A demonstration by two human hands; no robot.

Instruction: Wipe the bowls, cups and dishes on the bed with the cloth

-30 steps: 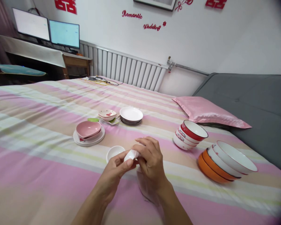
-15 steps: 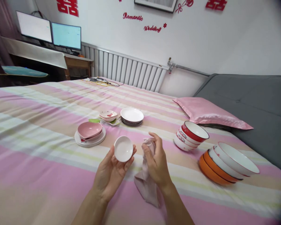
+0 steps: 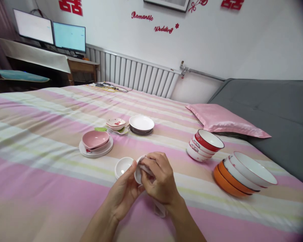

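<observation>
Held up in my left hand [image 3: 122,196] is a small white dish [image 3: 137,175], tilted toward the right. My right hand [image 3: 161,178] is closed round a pale pink cloth [image 3: 160,209] and presses it into that dish; a loose end hangs below the hand. On the bed, just beyond my left thumb, sits another small white dish [image 3: 121,166], partly covered by the thumb. Farther left, a pink heart-shaped bowl [image 3: 96,138] rests on white plates [image 3: 101,153].
Small patterned dishes [image 3: 116,123] and a stack of white plates [image 3: 141,122] stand farther back. To the right are stacked red-and-white bowls [image 3: 204,148] and larger orange and white bowls [image 3: 232,181]. Behind them lies a pink pillow [image 3: 224,117]; cables [image 3: 111,87] lie at the bed's far edge.
My right hand has moved left and brought the cloth into the dish. The held dish has shifted slightly right and tilted, bringing the other white dish on the bed into sight.
</observation>
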